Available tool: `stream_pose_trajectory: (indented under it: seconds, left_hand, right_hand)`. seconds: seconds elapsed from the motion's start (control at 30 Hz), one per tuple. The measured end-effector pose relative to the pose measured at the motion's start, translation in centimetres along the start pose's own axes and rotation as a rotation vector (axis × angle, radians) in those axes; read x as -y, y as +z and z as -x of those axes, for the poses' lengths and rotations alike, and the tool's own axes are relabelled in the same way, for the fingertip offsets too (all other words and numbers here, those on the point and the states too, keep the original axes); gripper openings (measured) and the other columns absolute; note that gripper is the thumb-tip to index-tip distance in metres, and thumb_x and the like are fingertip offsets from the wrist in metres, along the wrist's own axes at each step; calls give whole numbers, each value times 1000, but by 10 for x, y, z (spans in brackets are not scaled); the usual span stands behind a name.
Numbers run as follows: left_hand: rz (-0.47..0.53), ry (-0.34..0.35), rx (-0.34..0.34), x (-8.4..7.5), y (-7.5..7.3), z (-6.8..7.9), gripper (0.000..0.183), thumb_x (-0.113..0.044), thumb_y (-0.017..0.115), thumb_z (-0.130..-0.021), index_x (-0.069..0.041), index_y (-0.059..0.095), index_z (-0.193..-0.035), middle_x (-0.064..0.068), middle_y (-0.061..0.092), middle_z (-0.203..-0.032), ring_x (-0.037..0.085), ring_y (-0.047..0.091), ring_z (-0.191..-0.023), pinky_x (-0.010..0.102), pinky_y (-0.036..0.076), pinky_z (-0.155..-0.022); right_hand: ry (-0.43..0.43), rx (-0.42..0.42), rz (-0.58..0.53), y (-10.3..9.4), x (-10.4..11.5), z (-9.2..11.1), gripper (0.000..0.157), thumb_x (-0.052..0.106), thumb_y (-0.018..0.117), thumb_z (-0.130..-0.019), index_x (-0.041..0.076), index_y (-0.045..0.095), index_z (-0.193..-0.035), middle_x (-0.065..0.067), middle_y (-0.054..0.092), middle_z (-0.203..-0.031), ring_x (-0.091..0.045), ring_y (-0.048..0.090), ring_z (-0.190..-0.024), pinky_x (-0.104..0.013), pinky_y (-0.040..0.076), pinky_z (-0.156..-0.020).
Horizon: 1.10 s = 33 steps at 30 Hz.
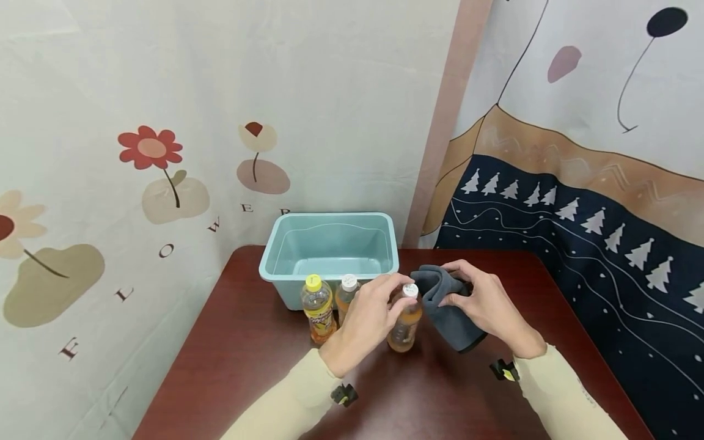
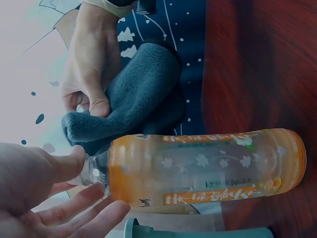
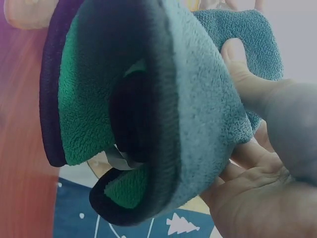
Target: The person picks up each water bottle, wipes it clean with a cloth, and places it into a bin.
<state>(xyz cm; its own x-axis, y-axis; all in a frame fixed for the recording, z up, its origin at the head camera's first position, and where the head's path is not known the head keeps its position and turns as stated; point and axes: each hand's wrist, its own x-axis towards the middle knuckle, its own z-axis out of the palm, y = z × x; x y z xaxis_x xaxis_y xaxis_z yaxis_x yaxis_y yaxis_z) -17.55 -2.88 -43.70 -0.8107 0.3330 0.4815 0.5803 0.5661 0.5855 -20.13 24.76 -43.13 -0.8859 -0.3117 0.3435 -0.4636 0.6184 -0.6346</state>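
Note:
My left hand pinches a clear plastic bottle with a white cap, thumb and fingers at its top. In the left wrist view, the bottle's orange-and-clear printed label faces the camera, and the thumb and fingers meet around the neck. A folded dark grey cloth is held by my right hand, close beside the bottle's cap. The right wrist view shows the cloth draped in a loose fold, its dark hem hanging open, with the thumb pressing on it.
A light blue plastic bin stands at the back of the dark red table. In front of it are a yellow-capped bottle and another white-capped bottle, partly hidden by my left hand. Printed curtains hang behind.

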Motion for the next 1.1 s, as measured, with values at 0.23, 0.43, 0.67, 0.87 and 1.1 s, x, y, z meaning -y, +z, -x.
stream_pose_trajectory:
  seconds: [0.23, 0.43, 0.67, 0.87, 1.1]
  left_hand:
    - [-14, 6, 23, 1, -7, -1, 37, -21, 81, -111, -20, 82, -148, 5, 78, -119, 18, 68, -91, 23, 59, -77]
    - [52, -20, 61, 3, -10, -2, 41, -20, 81, -110, -19, 79, -151, 5, 82, -131, 20, 77, -110, 32, 67, -91]
    - [118, -48, 55, 2, -9, -3, 30, -23, 82, -111, -15, 81, -140, 5, 84, -135, 23, 80, -124, 43, 70, -104]
    - [90, -57, 56, 1, -9, -3, 28, -22, 82, -112, -15, 83, -138, 7, 84, -130, 23, 80, -119, 40, 70, -98]
    - [100, -72, 68, 1, -7, -4, 29, -24, 81, -113, -15, 82, -140, 6, 84, -135, 23, 79, -127, 44, 69, -105]
  right_hand:
    - [4, -15, -9, -2, -1, 3, 49, 5, 95, -96, 15, 79, -142, -11, 86, -126, -23, 82, -101, -34, 71, -93]
    - [-39, -39, -31, 8, 0, 6, 46, 1, 93, -96, 14, 82, -139, -8, 85, -126, -22, 81, -102, -38, 73, -94]
    - [-95, -18, -55, 25, 4, 5, 39, 3, 93, -98, 17, 86, -134, 0, 83, -126, -16, 78, -108, -25, 68, -96]
    - [-112, 28, -48, 33, 7, 6, 36, 2, 92, -98, 13, 88, -132, -2, 80, -128, -15, 77, -106, -28, 71, -95]
    - [-184, 32, 23, 34, 5, 7, 38, 0, 96, -92, 7, 89, -130, -4, 80, -125, -17, 80, -103, -36, 74, -93]
